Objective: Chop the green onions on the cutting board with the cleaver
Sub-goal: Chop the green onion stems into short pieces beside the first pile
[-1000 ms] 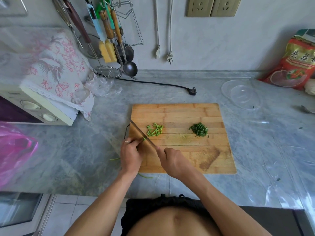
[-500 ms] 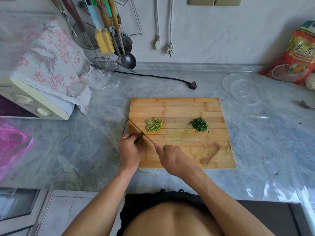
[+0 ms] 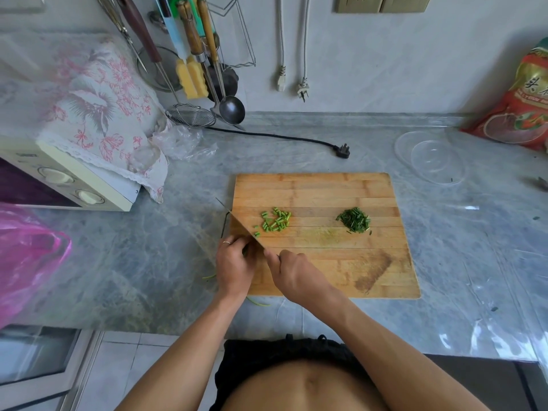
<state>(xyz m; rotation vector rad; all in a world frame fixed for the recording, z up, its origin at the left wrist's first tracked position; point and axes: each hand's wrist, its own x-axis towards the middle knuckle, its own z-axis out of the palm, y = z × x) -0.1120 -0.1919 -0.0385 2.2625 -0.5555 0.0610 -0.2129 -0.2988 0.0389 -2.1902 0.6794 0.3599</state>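
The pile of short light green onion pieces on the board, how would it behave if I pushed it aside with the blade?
The pile of short light green onion pieces looks loose, so it would probably scatter rather than slide together. The pieces look like little cylinders, so some may roll across the flat wooden cutting board. They look light; a few might cling to the cleaver.

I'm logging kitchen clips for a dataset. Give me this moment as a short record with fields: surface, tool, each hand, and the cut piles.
surface: wooden cutting board on a grey marble counter
tool: cleaver, blade angled over the board's left edge
right hand: grips the cleaver handle
left hand: curled on uncut green onions beside the blade
pile one: chunky light green pieces, left of centre
pile two: finely chopped dark greens, to the right
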